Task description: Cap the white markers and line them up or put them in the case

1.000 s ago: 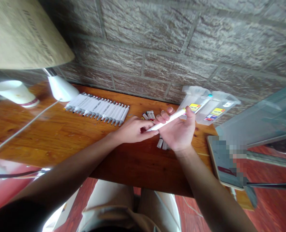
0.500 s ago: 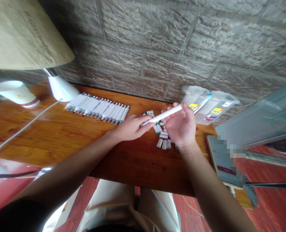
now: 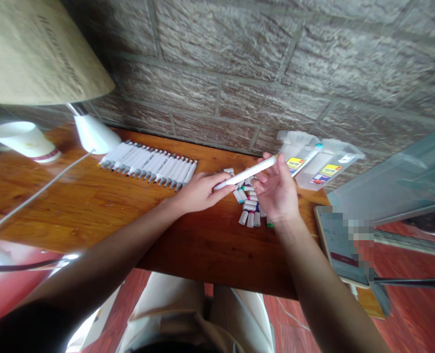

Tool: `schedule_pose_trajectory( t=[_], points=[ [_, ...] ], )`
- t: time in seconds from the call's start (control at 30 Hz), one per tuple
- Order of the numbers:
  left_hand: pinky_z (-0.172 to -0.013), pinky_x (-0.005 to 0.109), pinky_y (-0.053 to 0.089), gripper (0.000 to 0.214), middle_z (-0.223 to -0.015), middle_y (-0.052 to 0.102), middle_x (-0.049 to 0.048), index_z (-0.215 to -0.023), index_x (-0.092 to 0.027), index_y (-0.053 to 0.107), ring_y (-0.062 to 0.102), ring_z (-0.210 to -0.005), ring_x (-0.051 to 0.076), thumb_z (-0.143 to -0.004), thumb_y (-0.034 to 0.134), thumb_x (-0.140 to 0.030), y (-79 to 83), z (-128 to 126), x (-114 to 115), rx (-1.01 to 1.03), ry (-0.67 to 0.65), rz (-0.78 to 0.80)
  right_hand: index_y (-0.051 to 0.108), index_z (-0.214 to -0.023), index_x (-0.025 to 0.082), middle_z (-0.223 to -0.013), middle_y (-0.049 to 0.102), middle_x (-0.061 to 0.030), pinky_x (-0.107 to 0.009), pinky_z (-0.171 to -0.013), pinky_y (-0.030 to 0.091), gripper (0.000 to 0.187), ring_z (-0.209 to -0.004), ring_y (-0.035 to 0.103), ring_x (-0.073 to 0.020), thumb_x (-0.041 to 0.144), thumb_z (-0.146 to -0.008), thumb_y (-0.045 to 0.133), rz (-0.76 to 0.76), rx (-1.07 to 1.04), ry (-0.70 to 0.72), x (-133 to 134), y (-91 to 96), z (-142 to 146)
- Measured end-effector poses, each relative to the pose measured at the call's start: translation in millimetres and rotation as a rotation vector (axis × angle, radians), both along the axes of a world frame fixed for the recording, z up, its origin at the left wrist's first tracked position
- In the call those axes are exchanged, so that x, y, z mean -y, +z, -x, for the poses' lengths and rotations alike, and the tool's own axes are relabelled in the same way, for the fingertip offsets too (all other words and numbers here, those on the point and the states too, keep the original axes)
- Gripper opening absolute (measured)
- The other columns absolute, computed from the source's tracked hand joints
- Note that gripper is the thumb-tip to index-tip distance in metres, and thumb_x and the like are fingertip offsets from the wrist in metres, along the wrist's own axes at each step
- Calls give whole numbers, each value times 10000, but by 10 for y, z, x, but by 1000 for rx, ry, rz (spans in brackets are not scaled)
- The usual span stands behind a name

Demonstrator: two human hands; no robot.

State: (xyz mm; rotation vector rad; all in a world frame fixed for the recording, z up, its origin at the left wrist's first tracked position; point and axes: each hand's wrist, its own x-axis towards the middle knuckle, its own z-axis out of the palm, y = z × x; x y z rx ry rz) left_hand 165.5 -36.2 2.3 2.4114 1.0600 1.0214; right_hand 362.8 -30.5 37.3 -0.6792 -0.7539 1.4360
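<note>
A white marker (image 3: 252,172) slants up to the right between my two hands, above the table. My left hand (image 3: 199,192) is closed around its lower left end, thumb and fingers pinching it. At the upper right end, my right hand (image 3: 278,189) has its palm turned up and pinches the tip between thumb and forefinger. Below the marker lies a heap of loose grey-white marker caps (image 3: 250,206), some with coloured ends; my right hand hides part of it. A row of uncapped markers (image 3: 149,164) lies side by side left of my hands.
Two clear plastic cases (image 3: 324,164) with yellow labels stand by the stone wall; a blue-tipped marker (image 3: 318,146) shows in one. A lamp (image 3: 92,135) with its cord and a paper cup (image 3: 24,142) stand at left. A phone (image 3: 340,250) lies at the table's right edge.
The fingers of my right hand have curled in a little beneath the marker, uncovering more of the caps. My left hand has hardly moved.
</note>
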Motion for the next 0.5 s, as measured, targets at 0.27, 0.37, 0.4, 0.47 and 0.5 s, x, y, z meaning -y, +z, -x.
schedule_pose_trajectory(
  t=[0.27,0.37,0.4,0.47,0.5],
  points=[
    [-662,218,418,281,-907,768,23,-1083,-178,709,638,-690,121,-987,579,-408,-8,2,-12,19,43,-6,711,-874,239,-858,699,45,-153,-410,348,339,-514,422,-18,495,-712,862,-21,9,-4,19,22,23],
    [-654,213,411,279,-896,768,16,-1070,-181,714,632,-677,117,-983,587,-414,2,3,-15,20,47,1,708,-876,239,-853,699,47,-146,-403,345,345,-504,424,-11,499,-710,863,-36,14,-21,19,30,20],
    [-650,211,409,279,-893,767,14,-1069,-179,716,630,-675,114,-982,590,-413,6,3,-15,23,46,-1,707,-872,236,-847,699,47,-145,-400,346,351,-502,423,-11,499,-703,868,-43,8,-31,18,35,15],
    [-644,205,407,279,-887,762,11,-1070,-175,718,628,-673,109,-980,595,-409,11,5,-15,35,40,-7,701,-853,232,-826,697,48,-145,-394,346,361,-492,412,-11,500,-690,880,-57,-11,-53,11,46,1],
    [-641,203,407,280,-885,761,11,-1073,-174,719,627,-672,107,-981,595,-408,12,6,-15,40,35,-7,695,-841,232,-813,694,50,-145,-390,344,360,-485,402,-12,499,-689,882,-62,-18,-65,7,51,-6]
  ],
)
